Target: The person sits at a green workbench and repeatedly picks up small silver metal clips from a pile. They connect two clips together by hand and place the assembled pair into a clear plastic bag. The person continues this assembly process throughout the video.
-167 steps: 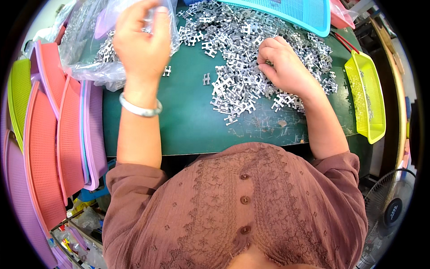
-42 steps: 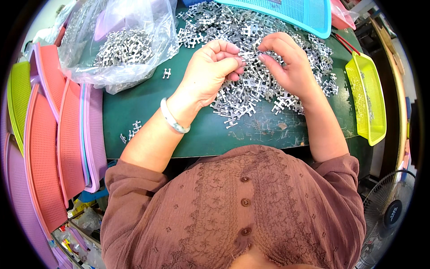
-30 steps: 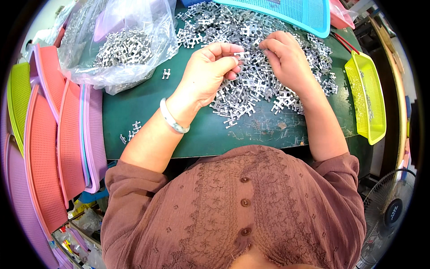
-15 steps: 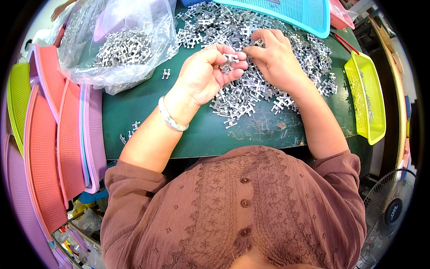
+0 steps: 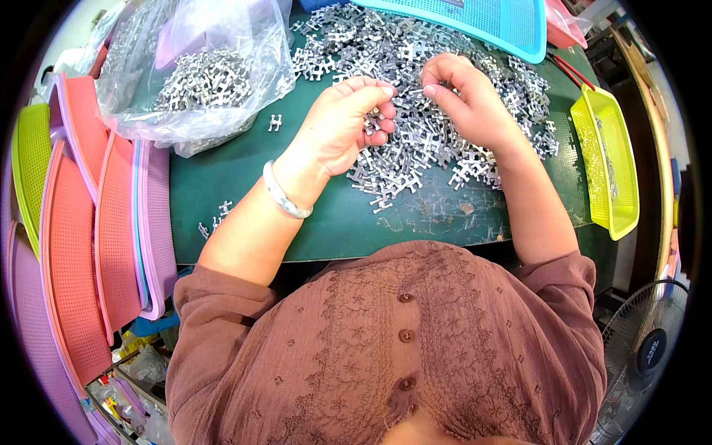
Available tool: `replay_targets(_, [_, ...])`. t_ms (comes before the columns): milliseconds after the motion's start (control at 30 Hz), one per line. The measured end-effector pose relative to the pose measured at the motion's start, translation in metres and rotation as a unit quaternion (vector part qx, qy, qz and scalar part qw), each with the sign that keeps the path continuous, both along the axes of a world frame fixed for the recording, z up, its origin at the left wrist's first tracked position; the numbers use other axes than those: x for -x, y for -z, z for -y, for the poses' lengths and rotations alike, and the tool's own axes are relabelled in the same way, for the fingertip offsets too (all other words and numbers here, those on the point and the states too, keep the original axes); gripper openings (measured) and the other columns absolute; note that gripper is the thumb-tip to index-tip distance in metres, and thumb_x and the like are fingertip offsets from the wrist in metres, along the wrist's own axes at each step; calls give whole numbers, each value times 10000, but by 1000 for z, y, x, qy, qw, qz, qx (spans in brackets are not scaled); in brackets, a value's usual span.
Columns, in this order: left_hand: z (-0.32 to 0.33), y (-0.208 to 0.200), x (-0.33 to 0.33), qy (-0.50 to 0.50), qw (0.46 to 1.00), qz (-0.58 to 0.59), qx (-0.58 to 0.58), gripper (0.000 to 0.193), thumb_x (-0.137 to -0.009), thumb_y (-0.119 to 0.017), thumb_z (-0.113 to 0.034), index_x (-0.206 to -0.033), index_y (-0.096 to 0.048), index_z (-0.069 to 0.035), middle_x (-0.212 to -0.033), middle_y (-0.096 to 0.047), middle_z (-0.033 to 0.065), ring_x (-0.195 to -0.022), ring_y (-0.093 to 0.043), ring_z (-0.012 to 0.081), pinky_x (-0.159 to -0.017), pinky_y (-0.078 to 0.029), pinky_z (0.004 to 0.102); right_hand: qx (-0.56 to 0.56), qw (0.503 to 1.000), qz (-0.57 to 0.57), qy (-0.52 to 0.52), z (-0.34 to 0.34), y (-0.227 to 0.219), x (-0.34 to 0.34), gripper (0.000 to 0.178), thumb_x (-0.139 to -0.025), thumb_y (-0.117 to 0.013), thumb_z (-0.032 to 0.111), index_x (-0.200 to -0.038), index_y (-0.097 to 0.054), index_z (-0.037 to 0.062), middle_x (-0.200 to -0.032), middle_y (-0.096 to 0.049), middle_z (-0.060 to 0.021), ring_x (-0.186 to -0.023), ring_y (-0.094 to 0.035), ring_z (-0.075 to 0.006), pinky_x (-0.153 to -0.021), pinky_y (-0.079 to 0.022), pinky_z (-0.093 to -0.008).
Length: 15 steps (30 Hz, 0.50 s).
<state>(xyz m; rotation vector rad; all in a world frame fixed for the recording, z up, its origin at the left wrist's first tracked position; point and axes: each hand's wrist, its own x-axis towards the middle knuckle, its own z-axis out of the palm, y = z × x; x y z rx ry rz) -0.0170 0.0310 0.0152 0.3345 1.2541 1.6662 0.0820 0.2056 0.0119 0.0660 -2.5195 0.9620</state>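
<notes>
A wide heap of small silvery H-shaped metal parts (image 5: 415,148) covers the middle and far side of the green table (image 5: 245,185). Above its left part is my left hand (image 5: 348,122), its fingers curled round a few of these metal parts, mostly hidden; a light bracelet (image 5: 280,193) circles that wrist. Over the heap, a short way to the right, my right hand (image 5: 471,96) has thumb and forefinger bent together. Whatever may be between those fingertips is hidden.
At the far left, a clear plastic bag (image 5: 204,81) holds more parts. Loose parts (image 5: 276,122) lie near it. Colourful perforated baskets (image 5: 74,245) are stacked left, a blue basket (image 5: 512,30) lies behind the heap, a yellow-green basket (image 5: 604,156) stands right. A fan (image 5: 649,356) is lower right.
My left fingers have curled in over the metal parts that lay visible in them. My right hand has drawn slightly right, its fingers more bent. Another person's hand at the far left has gone from view.
</notes>
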Motion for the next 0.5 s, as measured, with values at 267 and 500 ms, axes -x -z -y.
replay_targets(267, [-1, -7, -7, 23, 999, -18, 44, 231, -838, -562, -262, -767, -582, -44, -638, -546, 23, -526, -506, 113, -445, -383, 209, 306, 947, 94, -12, 15, -3, -6, 96, -811, -560, 105, -813, -551, 10, -666, -486, 48, -613, -402, -28, -536, -345, -197])
replay_targets(500, [-1, -3, -5, 35, 999, -23, 35, 236, -834, -559, -263, -744, -582, -46, -618, -544, 20, -503, -499, 115, -424, -373, 218, 315, 945, 88, -6, 20, -7, -8, 113, -822, -558, 114, -823, -560, 1, -691, -505, 42, -636, -418, -31, -561, -355, -193])
